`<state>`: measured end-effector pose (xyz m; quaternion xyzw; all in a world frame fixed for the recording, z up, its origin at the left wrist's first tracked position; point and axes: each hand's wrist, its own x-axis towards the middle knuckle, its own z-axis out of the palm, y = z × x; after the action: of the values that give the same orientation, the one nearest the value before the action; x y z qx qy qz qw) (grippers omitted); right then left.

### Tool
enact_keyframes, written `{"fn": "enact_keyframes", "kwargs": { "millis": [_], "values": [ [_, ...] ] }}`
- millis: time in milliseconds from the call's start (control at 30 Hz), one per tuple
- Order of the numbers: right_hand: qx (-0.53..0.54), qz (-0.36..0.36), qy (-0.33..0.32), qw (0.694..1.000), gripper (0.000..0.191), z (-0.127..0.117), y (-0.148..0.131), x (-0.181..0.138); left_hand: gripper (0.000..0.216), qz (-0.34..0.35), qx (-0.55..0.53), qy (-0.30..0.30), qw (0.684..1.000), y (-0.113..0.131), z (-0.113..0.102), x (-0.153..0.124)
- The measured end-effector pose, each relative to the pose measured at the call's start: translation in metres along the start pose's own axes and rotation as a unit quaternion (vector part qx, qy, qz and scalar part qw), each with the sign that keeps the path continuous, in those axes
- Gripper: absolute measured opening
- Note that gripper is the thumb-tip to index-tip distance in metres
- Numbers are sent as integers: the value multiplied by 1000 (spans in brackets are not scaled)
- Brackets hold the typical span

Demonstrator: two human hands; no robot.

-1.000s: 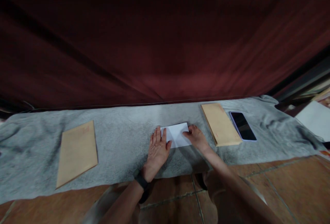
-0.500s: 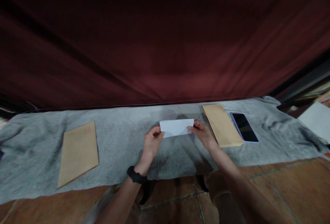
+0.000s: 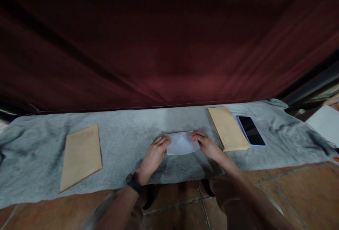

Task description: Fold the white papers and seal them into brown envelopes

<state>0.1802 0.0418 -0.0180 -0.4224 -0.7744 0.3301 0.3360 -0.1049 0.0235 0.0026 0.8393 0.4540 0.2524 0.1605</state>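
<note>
A folded white sheet of paper (image 3: 182,146) lies low over the grey cloth in front of me, its near edge bowed. My left hand (image 3: 157,149) is closed on its left end, fingers on top. At the right end, my right hand (image 3: 202,141) pinches the paper near its far corner. A black watch sits on my left wrist. To the right of the paper is a stack of brown envelopes (image 3: 228,129). Another brown envelope (image 3: 81,156) rests well to the left of my left hand.
Beside the envelope stack lies a phone (image 3: 251,131) in a light purple case. The grey cloth (image 3: 124,127) covers the long surface, with a dark red curtain (image 3: 169,53) behind it. White paper (image 3: 324,124) shows at the far right. Floor tiles (image 3: 177,209) are below.
The paper has come nearer to me and down, tilting flatter and bending. Both hands have turned over it, with the fingers now on its upper side.
</note>
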Motion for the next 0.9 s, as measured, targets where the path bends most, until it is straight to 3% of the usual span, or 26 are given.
{"fn": "enact_keyframes", "kwargs": {
  "millis": [367, 533, 667, 900],
  "values": [
    [-86, -5, -86, 993, 50, -14, -7, -9, 30, 4, 15, -101, 995, -1, -5, -2],
    [-84, 22, -55, 995, 47, -13, -11, -4, 32, -14, 68, -64, 996, 10, 6, 4],
    [-91, 34, 3, 995, 38, 10, -22, 6, 45, -2, 75, -33, 997, 31, 32, 7],
    [-187, -9, -33, 982, 57, 62, -33, 2, 57, 16, 143, -39, 989, 40, 65, -4]
  ]
}}
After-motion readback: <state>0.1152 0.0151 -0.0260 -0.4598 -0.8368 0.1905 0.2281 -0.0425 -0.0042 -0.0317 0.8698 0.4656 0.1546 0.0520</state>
